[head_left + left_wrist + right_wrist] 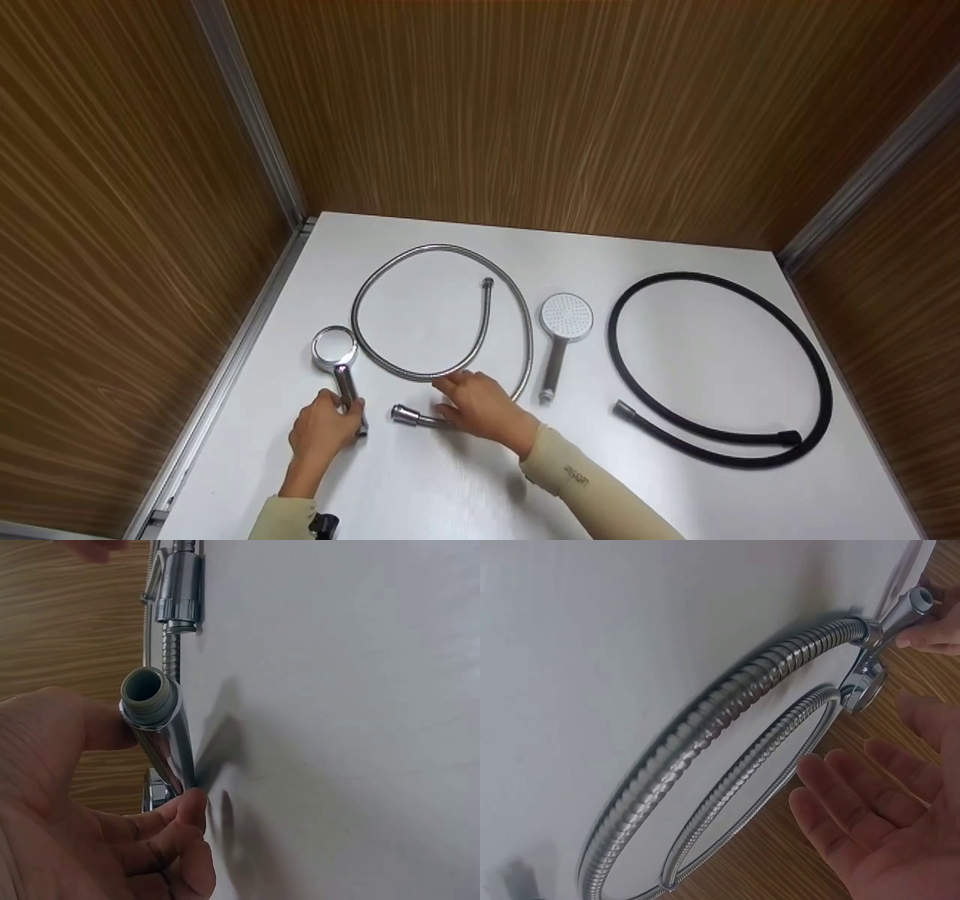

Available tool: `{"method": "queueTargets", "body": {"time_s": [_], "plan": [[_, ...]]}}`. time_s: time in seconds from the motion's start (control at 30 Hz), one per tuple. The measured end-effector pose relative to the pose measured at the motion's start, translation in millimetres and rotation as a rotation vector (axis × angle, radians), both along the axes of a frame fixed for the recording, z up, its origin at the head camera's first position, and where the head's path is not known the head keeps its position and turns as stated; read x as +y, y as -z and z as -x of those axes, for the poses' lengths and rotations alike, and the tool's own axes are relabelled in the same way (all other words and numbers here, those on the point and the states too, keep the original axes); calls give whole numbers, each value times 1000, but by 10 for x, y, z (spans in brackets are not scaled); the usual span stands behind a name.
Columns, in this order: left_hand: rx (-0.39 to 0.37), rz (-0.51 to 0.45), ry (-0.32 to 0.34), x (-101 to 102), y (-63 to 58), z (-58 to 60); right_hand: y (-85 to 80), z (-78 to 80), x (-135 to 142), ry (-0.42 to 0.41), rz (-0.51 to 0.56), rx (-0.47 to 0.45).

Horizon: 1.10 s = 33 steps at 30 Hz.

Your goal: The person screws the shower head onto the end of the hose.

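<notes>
My left hand (322, 429) grips the handle of a chrome hand shower (334, 346) on the left of the white table. In the left wrist view, the threaded open end of the shower handle (147, 690) juts out between thumb and fingers. My right hand (484, 409) reaches over the near part of a coiled metal shower hose (442, 247), close to its chrome end connector (406, 415). Seen from the right wrist, that hand's fingers (855, 799) are loosely spread, with nothing between them and the hose (727, 709) apart from them.
A second hand shower (567, 316), with a white spray face and grey handle, lies right of the metal hose. Farther right lies a coiled black hose (814, 352). Wood-grain panels (525, 112) enclose the table (570, 262) at the back and sides.
</notes>
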<state>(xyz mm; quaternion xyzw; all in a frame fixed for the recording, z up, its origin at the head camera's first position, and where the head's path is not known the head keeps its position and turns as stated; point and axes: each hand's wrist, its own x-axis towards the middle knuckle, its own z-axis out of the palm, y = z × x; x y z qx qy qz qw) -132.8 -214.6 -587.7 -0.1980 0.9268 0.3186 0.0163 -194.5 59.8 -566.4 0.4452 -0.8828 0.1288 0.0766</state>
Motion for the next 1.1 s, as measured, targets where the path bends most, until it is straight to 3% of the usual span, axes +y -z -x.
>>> {"method": "queueTargets", "body": {"time_s": [0.6, 1.1], "plan": [[-52, -128, -24, 13, 21, 16, 141, -33, -131, -37, -61, 44], [-47, -535, -102, 2, 79, 36, 212, -50, -227, -71, -64, 115]]}}
